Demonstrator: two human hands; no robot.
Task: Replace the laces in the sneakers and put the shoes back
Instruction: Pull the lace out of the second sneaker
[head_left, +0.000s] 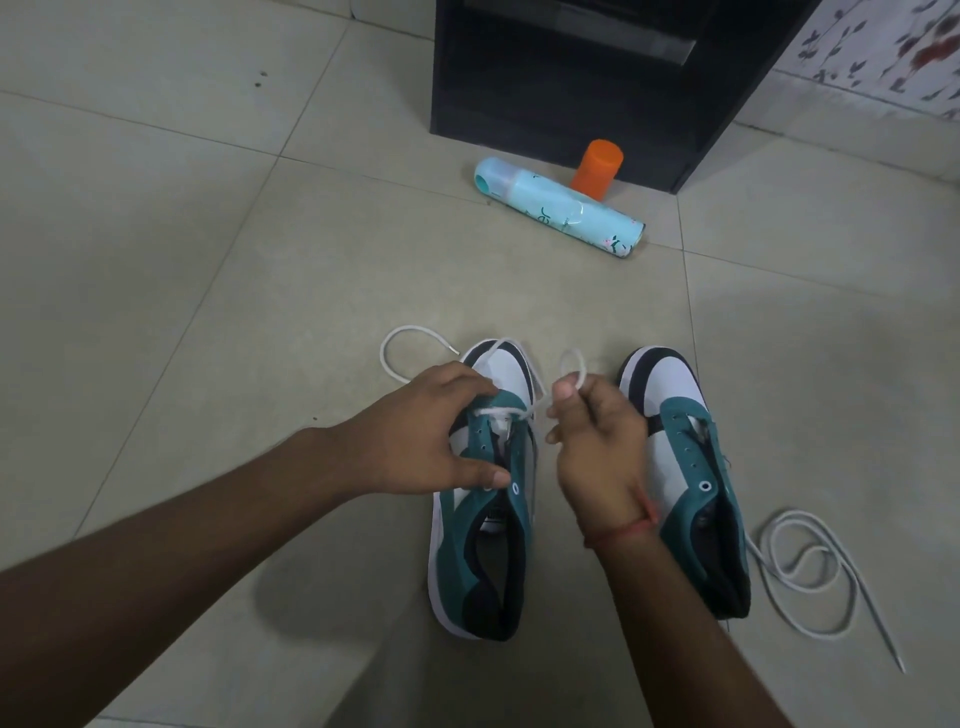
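The floor is pale tile with lots of bare room to the left of the shoes and in front of them. A big black cabinet stands at the far side, and its top is cut off by the edge of the view. Just in front of it a light blue spray can lies on its side, with an orange cup standing behind it, right by the cabinet.

Two green and white shoes sit side by side on the floor, toes pointing away. The left shoe has a white lace through its front holes. The right shoe has bare holes, and a second lace lies in loose loops on the floor just right of it.

The left hand rests on the left shoe, fingers curved over its side and thumb by a hole, hiding part of the shoe. Whether it grips is hard to tell. The right hand is curled, pinching a small loop of the lace between the shoes. A red thread circles that wrist.
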